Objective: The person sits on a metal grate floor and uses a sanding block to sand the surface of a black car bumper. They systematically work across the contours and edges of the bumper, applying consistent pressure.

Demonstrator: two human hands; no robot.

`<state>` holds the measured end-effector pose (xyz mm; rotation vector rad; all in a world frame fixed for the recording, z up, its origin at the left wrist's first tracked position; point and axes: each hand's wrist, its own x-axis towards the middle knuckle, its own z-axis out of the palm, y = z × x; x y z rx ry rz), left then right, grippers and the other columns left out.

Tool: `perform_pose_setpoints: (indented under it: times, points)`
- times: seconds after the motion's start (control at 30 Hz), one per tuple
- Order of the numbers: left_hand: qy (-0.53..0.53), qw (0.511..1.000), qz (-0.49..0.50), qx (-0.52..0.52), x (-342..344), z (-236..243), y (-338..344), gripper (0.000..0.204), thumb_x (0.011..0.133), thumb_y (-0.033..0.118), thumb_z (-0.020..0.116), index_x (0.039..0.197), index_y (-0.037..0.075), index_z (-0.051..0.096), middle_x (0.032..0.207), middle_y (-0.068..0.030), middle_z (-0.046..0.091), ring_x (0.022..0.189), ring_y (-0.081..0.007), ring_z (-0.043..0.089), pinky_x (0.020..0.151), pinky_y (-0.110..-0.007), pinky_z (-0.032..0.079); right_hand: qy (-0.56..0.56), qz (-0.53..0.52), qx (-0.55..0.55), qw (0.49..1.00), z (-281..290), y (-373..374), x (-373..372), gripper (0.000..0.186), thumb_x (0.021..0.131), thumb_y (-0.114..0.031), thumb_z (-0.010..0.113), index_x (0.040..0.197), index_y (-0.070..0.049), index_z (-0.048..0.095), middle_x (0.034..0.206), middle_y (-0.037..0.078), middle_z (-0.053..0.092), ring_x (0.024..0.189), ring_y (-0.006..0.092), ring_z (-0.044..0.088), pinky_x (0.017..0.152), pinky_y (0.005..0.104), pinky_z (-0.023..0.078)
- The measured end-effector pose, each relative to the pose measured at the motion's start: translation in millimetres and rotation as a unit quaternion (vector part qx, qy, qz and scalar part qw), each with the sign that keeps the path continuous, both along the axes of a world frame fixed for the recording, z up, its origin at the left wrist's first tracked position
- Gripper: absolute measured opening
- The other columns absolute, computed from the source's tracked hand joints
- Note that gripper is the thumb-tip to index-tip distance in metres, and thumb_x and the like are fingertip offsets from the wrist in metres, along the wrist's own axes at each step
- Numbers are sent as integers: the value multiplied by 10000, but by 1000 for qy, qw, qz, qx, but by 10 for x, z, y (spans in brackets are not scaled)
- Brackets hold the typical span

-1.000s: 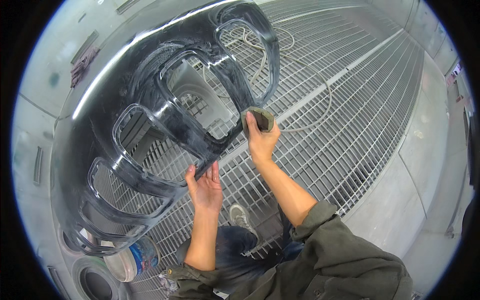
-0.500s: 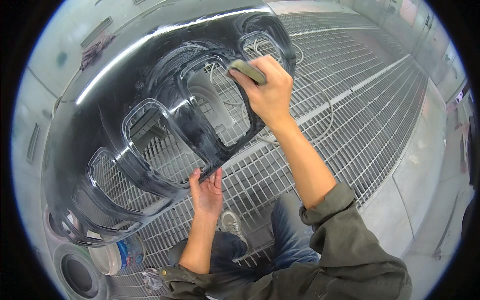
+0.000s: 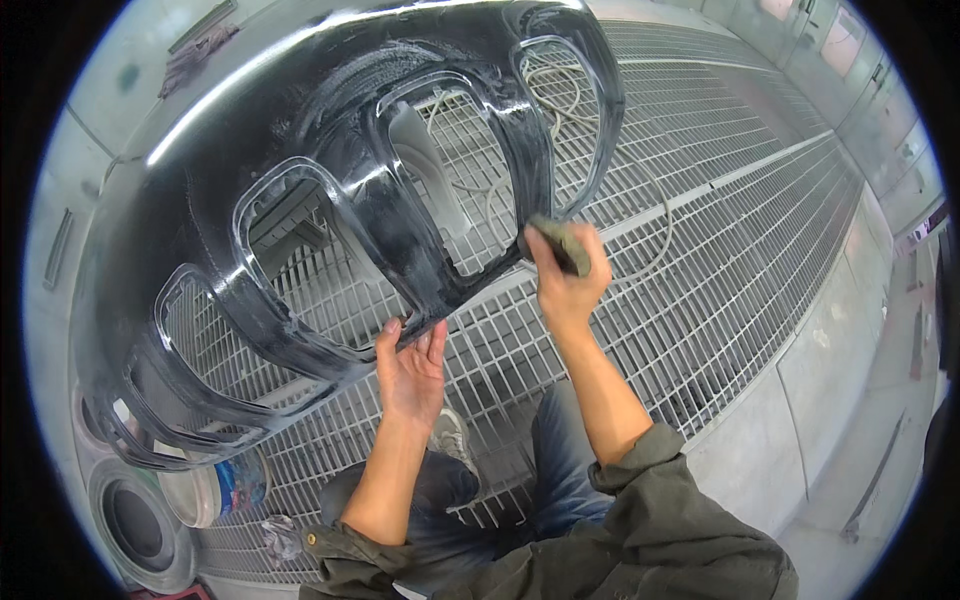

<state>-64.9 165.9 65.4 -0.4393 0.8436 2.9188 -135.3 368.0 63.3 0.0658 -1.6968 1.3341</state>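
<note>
A large black car bumper (image 3: 345,135), with several rounded openings and whitish scuff marks, spans the upper left. My left hand (image 3: 411,375) holds its near lower edge, thumb on one side and fingers beneath. In my right hand (image 3: 578,290) is an olive-coloured sanding pad (image 3: 563,246), gripped between thumb and fingers. The pad is at the bumper's lower edge, beside the upright between two openings. Slight motion blur and my fingers partly hide its working face.
Metal floor grating (image 3: 720,270) lies under the bumper and my feet. A pale hose (image 3: 666,215) loops across it. At the lower left stand a white bucket (image 3: 190,497) and a round grey ring-shaped object (image 3: 105,490), near a crumpled wrapper (image 3: 283,540).
My right hand has brought the pad down from beside a middle opening to the bumper's lower edge. My left hand keeps its hold. The view has shifted slightly.
</note>
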Motion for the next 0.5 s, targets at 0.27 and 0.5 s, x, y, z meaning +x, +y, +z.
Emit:
perform_pose_setpoints:
  times: [0.27,0.5]
  points:
    - [-8,1000,1,7,-7,18,-14,240,936,263,699,1032,51,640,1133,-73,727,1115,-187,688,1075,-341,537,-87,112,-163,976,104,38,45,156,853,-26,810,974,20,722,887,41,726,806,96,675,744,243,540]
    - [5,1000,-5,4,-7,54,4,247,938,263,703,1039,48,636,1134,-71,721,1108,-183,687,1081,-339,530,35,26,34,998,501,54,-117,195,783,34,809,941,-10,703,851,59,671,714,155,629,679,283,498]
